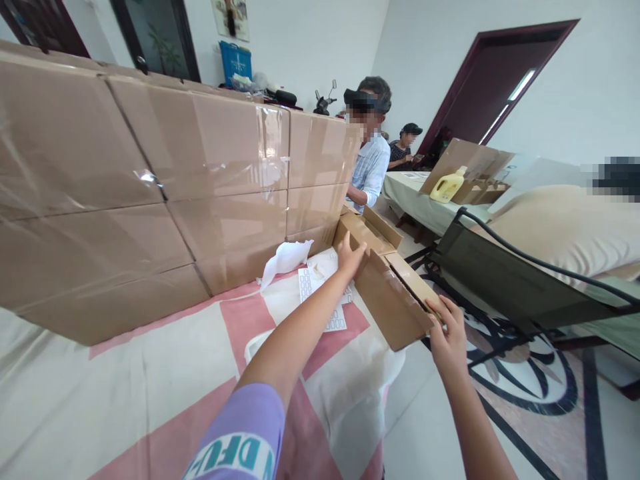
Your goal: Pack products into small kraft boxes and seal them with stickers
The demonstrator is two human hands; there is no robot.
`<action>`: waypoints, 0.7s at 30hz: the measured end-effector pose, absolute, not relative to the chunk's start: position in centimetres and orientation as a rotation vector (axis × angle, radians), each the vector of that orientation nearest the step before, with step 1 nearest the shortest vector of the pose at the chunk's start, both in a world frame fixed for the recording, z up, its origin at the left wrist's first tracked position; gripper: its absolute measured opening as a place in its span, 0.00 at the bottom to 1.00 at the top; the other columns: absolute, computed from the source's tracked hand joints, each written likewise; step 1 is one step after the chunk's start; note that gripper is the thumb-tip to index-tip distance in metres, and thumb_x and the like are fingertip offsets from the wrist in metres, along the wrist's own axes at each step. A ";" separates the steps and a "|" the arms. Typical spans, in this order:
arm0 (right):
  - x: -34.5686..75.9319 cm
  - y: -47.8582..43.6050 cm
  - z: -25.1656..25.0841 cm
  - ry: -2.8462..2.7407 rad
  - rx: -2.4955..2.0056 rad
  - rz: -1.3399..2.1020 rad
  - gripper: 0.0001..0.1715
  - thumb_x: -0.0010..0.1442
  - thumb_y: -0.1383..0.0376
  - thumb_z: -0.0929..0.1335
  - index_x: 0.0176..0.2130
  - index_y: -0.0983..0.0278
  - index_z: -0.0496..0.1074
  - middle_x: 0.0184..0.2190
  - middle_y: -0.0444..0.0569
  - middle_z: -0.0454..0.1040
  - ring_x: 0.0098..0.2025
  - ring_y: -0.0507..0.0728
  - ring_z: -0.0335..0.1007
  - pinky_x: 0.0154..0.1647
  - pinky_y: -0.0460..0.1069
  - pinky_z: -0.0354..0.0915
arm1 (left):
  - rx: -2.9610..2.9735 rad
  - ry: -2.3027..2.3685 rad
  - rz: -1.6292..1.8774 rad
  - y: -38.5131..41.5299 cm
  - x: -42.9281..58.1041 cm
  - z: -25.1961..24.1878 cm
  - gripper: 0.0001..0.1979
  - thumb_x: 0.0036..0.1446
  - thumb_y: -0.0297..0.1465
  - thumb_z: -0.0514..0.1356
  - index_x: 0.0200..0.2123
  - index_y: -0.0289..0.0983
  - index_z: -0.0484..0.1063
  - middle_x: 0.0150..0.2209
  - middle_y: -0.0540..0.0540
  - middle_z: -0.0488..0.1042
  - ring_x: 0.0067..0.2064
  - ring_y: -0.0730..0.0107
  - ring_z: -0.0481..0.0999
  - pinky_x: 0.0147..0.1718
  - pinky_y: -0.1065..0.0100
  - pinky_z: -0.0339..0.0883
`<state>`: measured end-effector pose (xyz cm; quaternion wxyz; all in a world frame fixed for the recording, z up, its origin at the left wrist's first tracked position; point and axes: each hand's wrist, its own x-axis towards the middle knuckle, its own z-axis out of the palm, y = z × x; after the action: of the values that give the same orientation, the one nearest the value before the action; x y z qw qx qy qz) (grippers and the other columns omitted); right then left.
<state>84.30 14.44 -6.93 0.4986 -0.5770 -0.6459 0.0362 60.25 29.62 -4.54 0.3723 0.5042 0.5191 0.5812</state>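
Note:
An open cardboard box point(387, 293) sits tilted at the table's right edge, partly hanging over it. My left hand point(350, 259) grips the box's far left corner, fingers closed on the cardboard. My right hand point(447, 331) holds the box's near right corner and a flap, fingers curled round the edge. Sheets of white stickers point(320, 283) and a crumpled white paper point(286, 258) lie on the table just left of the box.
A wall of taped cardboard sheets point(165, 187) stands along the table's back. The table wears a pink and cream cloth point(150, 387). A green folding chair point(510, 280) stands right. Two people sit behind, by a table with a yellow bottle point(449, 186) and boxes.

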 end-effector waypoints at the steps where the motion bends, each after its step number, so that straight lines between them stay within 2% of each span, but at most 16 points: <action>1: 84.3 14.4 -7.0 -1.559 -1.400 0.085 0.21 0.62 0.55 0.65 0.48 0.62 0.78 0.61 0.59 0.66 0.64 0.69 0.63 0.64 0.69 0.59 | 1.341 1.328 1.528 28.7 60.0 -4.6 0.31 0.68 0.42 0.52 0.70 0.41 0.52 0.70 0.36 0.58 0.72 0.51 0.56 0.70 0.50 0.50; 3: 84.2 14.4 -7.0 -1.548 -1.400 0.070 0.20 0.63 0.57 0.64 0.48 0.62 0.78 0.61 0.59 0.66 0.64 0.69 0.63 0.65 0.69 0.58 | 1.483 1.280 1.587 26.8 59.5 -4.8 0.26 0.69 0.44 0.49 0.67 0.42 0.58 0.69 0.39 0.61 0.71 0.56 0.56 0.71 0.54 0.47; 6: 83.9 14.5 -7.2 -1.539 -1.379 0.055 0.20 0.63 0.59 0.64 0.48 0.63 0.78 0.60 0.59 0.67 0.64 0.68 0.63 0.66 0.68 0.58 | 1.757 1.131 1.566 24.3 59.3 -5.3 0.29 0.64 0.50 0.56 0.64 0.45 0.64 0.67 0.43 0.65 0.70 0.56 0.59 0.70 0.57 0.48; 8: 83.8 14.6 -7.4 -1.525 -1.368 0.044 0.19 0.62 0.60 0.63 0.47 0.63 0.78 0.59 0.59 0.67 0.64 0.68 0.63 0.66 0.68 0.58 | 1.949 1.103 1.520 23.6 59.7 -5.3 0.33 0.62 0.52 0.59 0.65 0.45 0.63 0.68 0.42 0.63 0.70 0.53 0.58 0.70 0.54 0.47; 10: 83.7 14.7 -7.6 -1.520 -1.363 0.038 0.19 0.61 0.61 0.63 0.48 0.62 0.77 0.60 0.58 0.66 0.64 0.68 0.63 0.66 0.68 0.58 | 2.091 1.170 1.455 23.6 60.6 -5.1 0.35 0.61 0.52 0.60 0.68 0.47 0.60 0.71 0.41 0.57 0.72 0.48 0.54 0.70 0.49 0.45; 14: 83.5 14.6 -7.9 -1.505 -1.353 0.033 0.22 0.61 0.64 0.60 0.51 0.62 0.73 0.61 0.58 0.64 0.66 0.67 0.60 0.68 0.67 0.56 | 2.143 1.302 1.271 24.5 63.2 -4.3 0.34 0.60 0.39 0.62 0.69 0.53 0.58 0.75 0.45 0.48 0.75 0.45 0.45 0.69 0.39 0.41; 18: 83.7 14.4 -7.7 -1.453 -1.359 0.115 0.32 0.61 0.65 0.59 0.63 0.62 0.63 0.62 0.58 0.64 0.66 0.66 0.60 0.68 0.66 0.57 | 2.214 1.271 1.125 24.8 64.9 -3.4 0.30 0.58 0.28 0.58 0.62 0.56 0.66 0.74 0.49 0.52 0.76 0.47 0.42 0.67 0.30 0.37; 21: 84.1 14.2 -7.7 -1.443 -1.366 0.222 0.35 0.62 0.65 0.58 0.68 0.59 0.58 0.65 0.55 0.63 0.67 0.65 0.60 0.68 0.64 0.57 | 2.321 1.254 1.039 24.6 65.4 -3.2 0.21 0.57 0.26 0.56 0.50 0.53 0.75 0.72 0.51 0.57 0.75 0.46 0.44 0.66 0.26 0.32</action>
<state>84.15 14.18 -7.68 0.5405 -0.5750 -0.6071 0.0933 65.36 24.61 -3.20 0.1523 0.8090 0.4372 0.3621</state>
